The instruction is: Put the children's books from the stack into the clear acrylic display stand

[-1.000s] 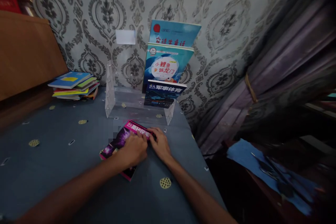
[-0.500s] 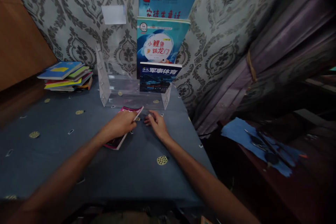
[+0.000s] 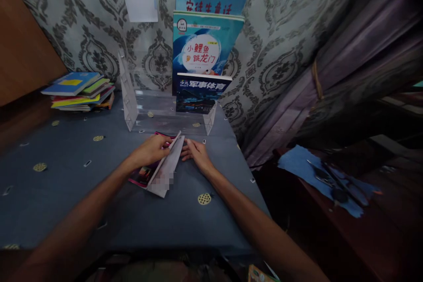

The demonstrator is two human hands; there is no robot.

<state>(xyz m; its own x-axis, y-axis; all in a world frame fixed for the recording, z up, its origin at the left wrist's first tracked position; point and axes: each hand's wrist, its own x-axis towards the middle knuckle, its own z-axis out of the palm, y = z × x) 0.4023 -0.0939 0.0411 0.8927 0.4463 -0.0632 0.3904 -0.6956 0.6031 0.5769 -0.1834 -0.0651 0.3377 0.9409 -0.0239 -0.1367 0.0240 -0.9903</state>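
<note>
A book with a dark, pink-edged cover lies on the tablecloth. It is partly opened, and a pale page with printing leans out to the right. My left hand grips the book from its left side, fingers at the raised cover and pages. Just right of the loose page is my right hand, fingers slightly bent and apart, its thumb side close to the page edge; whether it touches the paper I cannot tell. Behind both hands stands a clear tiered book rack.
On the rack's right side several books stand in tiers, a dark blue one in front. A stack of books lies at the table's left. A curtain hangs at right, near a blue cloth bearing tools.
The book has been opened a little, so a pale page now shows on its right. My right hand stays close beside it. The view has tipped slightly downward.
</note>
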